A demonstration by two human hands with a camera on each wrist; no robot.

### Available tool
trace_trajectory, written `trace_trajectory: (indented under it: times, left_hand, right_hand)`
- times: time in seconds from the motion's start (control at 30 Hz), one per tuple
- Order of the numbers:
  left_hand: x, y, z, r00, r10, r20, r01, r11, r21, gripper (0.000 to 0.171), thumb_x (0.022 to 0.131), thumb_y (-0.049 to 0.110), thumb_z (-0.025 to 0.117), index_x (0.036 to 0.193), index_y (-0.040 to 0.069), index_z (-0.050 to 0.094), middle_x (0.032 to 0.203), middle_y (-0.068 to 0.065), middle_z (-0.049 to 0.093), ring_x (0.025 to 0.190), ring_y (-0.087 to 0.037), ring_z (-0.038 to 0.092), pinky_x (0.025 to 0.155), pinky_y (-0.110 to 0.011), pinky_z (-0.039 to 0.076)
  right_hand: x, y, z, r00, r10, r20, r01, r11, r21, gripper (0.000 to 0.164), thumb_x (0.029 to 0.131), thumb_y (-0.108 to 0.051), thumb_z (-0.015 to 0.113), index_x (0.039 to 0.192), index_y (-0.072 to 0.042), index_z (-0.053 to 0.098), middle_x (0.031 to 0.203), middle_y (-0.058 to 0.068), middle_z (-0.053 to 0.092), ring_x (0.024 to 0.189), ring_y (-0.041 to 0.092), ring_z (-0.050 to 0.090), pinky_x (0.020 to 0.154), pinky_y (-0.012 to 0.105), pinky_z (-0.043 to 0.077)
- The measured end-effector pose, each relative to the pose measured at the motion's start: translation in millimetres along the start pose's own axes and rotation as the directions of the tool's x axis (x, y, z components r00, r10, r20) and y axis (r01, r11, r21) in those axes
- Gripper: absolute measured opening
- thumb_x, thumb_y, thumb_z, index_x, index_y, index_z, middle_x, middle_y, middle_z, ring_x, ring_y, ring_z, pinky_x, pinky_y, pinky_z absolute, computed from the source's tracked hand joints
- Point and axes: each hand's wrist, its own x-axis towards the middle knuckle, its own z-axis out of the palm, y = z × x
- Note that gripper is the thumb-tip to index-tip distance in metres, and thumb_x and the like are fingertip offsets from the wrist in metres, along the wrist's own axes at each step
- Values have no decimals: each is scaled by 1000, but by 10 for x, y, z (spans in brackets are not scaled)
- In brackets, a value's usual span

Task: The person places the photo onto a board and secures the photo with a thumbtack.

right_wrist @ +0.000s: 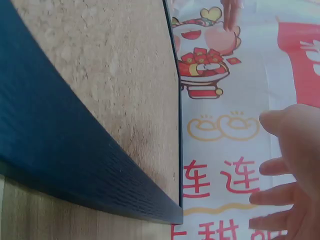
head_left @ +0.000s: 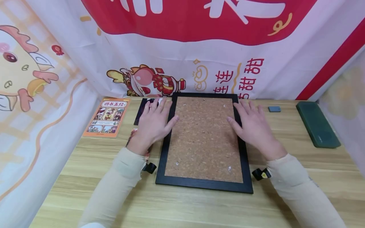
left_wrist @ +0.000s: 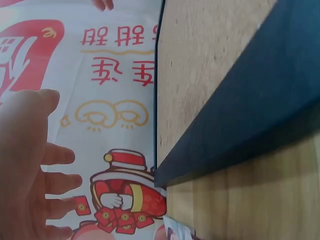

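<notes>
A cork board (head_left: pixel 203 139) in a black frame (head_left: pixel 203 185) lies on the wooden table, its far edge against the printed cloth. My left hand (head_left: pixel 155 122), fingers spread, hovers over the board's left side; the left wrist view shows the same hand (left_wrist: pixel 30 170) apart from the frame with nothing in it. Over the right side of the frame is my right hand (head_left: pixel 252 125), its fingers loosely extended. In the right wrist view that hand (right_wrist: pixel 295 175) stands off from the frame's edge and holds nothing. Small pale marks show near the cork's corners.
An orange comic-style booklet (head_left: pixel 105 117) lies at the left. A dark picture card (head_left: pixel 139 112) and another printed item (head_left: pixel 147 154) are partly hidden by my left hand and wrist. On the right are a small blue block (head_left: pixel 274 109) and a dark green case (head_left: pixel 318 125).
</notes>
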Motion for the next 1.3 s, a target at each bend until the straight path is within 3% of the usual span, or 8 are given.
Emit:
trace_trajectory:
  times: [0.1,0.23,0.43,0.53,0.73,0.93,1.1,1.3]
  left_hand:
    - [11,-64,-41,1000,-8,-21,7,999,-40,77,111,62,39,168,11,39,174,-15,38,164,-38,31,135,-58,18]
    - [8,-174,-76,997,-62,-46,53,985,-163,73,110,60,44,165,11,44,168,-16,48,155,-40,46,129,-59,33]
    - [-44,-383,-82,975,-220,-34,198,929,-312,67,109,59,44,160,16,50,146,-20,67,120,-43,69,96,-61,55]
    - [-56,-499,-84,960,-279,-14,256,899,-355,65,110,61,42,153,14,57,136,-16,72,114,-37,71,94,-57,56]
    - [-16,-755,-49,947,-322,16,306,881,-361,57,110,55,47,135,8,68,124,-16,75,113,-35,71,98,-56,54]
    - [49,-1021,36,903,-388,183,429,835,-345,54,109,46,54,140,3,60,132,-23,67,120,-42,63,103,-61,51]
    - [107,-1219,146,877,-395,274,463,846,-265,76,107,53,57,152,-7,49,151,-35,52,140,-53,50,116,-68,43]
    - [165,-1294,235,855,-409,318,477,861,-175,89,103,63,60,151,-12,46,153,-41,39,138,-58,41,115,-73,39]
  right_hand:
    - [22,53,-22,999,8,-45,-4,996,87,60,111,-37,58,156,2,50,163,31,47,151,54,43,124,71,31]
    - [49,148,-38,997,56,-53,-46,982,181,53,112,-36,56,151,1,56,152,29,59,138,50,58,113,68,46]
    - [100,336,-35,994,109,7,-107,965,239,49,113,-37,52,145,-1,62,143,26,67,130,47,63,107,66,51]
    - [130,454,-19,991,126,41,-133,952,276,44,113,-35,54,143,-3,64,139,25,68,124,45,64,102,64,53]
    - [174,732,83,984,146,98,-169,937,306,37,111,-29,59,135,-3,67,126,23,71,112,38,66,94,56,56]
    - [204,978,205,978,136,158,-177,944,278,27,108,-26,66,120,-3,72,112,19,73,100,32,66,80,41,52]
    - [217,1117,273,966,123,229,-188,939,289,25,106,-28,70,114,-4,72,105,15,73,95,27,64,77,36,49]
    - [250,1127,316,961,99,260,-178,937,302,22,105,-25,71,113,-4,74,106,14,74,97,26,65,82,36,50]
